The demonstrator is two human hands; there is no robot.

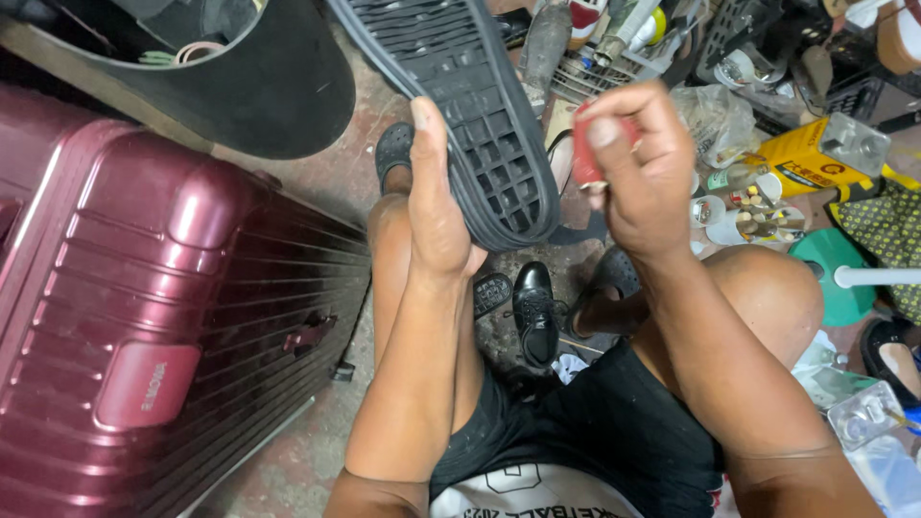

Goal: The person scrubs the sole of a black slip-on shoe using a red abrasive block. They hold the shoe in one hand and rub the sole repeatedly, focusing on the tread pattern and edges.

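My left hand [436, 206] grips a black rubber shoe sole [456, 101] by its heel end, tread side facing me, thumb up along its left edge. My right hand [643, 173] is closed around a small red object [583, 158], held right beside the sole's right edge. What the red object is cannot be made out. Both hands are raised above my bare knees.
A dark red hard-shell suitcase [153, 307] lies at the left. A black tub [259, 86] stands at the upper left. A black dress shoe [534, 312] rests on the floor between my legs. Tools, small cups, a yellow box [806, 158] and a green stool [835, 273] crowd the right.
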